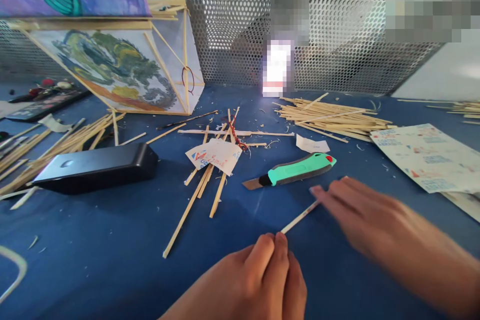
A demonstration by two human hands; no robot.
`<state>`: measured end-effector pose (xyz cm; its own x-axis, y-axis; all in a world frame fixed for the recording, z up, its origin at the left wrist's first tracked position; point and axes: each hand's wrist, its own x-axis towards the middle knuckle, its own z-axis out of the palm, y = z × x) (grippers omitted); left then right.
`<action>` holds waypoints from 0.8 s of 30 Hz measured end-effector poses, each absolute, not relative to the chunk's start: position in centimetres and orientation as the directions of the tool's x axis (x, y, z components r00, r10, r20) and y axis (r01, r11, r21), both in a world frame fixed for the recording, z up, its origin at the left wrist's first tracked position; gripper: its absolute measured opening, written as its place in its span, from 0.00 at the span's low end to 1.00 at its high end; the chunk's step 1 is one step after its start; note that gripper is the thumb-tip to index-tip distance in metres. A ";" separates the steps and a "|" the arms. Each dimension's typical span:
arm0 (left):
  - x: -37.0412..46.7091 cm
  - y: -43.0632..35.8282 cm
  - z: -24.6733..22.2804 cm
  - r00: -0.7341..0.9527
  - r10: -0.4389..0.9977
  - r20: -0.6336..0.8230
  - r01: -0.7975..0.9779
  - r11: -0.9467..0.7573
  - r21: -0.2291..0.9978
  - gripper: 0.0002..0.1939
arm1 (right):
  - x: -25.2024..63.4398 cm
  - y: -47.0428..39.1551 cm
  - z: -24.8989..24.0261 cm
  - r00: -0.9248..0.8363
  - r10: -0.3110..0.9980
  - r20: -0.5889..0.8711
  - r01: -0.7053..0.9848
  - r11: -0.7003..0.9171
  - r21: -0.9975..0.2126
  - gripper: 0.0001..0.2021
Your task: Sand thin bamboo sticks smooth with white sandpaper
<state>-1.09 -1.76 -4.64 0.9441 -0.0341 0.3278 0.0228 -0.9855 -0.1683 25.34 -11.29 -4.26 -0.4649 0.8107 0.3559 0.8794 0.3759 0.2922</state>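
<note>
A thin wooden stick [300,217] slants across the blue table between my two hands. My left hand [258,280], at the bottom centre, is closed around its near end. My right hand [363,210] is closed at the far end, which disappears under its fingers. Its fingers are slightly blurred, and I cannot see whether anything else is in them. Just beyond the hands lies a green and grey utility knife [300,169], its blade out and pointing left. A small white paper scrap [312,144] is behind the knife.
Crossed sticks [198,195] with torn sandpaper pieces [221,155] lie left of the knife. Also on the table are a black box [97,167], a stick pile [330,117], a sandpaper sheet [431,160] and a painted paper-covered wooden frame [116,72]. A perforated metal screen [232,25] stands behind.
</note>
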 end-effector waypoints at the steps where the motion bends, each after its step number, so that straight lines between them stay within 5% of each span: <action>1: -1.1 -1.7 -4.7 0.936 -0.053 0.348 0.011 -0.984 -0.180 0.11 | 24.8 -11.4 -4.2 -0.495 0.786 0.371 0.868 0.424 0.258 0.21; 4: -1.1 -1.4 -4.9 0.924 -0.072 0.376 0.003 -0.981 -0.196 0.11 | 24.1 -11.4 -4.3 -0.469 0.812 0.348 0.881 0.459 0.116 0.21; 9: -1.0 -1.7 -4.8 0.931 -0.075 0.357 -0.004 -0.981 -0.194 0.10 | 24.3 -11.0 -4.1 -0.387 0.854 0.348 0.921 0.337 0.197 0.20; 14: -1.1 -2.1 -4.6 0.945 -0.028 0.327 0.035 -0.982 -0.185 0.11 | 23.6 -10.9 -4.0 -0.428 0.834 0.349 0.880 0.472 -0.049 0.21; 18: -1.1 -2.1 -4.4 0.938 -0.012 0.347 0.058 -0.980 -0.190 0.11 | 24.2 -10.9 -4.1 -0.337 0.884 0.324 0.940 0.332 0.074 0.20; 24: -0.7 -2.1 -4.4 0.916 -0.001 0.400 0.083 -0.977 -0.194 0.09 | 23.1 -11.6 -3.7 -0.450 0.824 0.344 0.884 0.467 0.035 0.21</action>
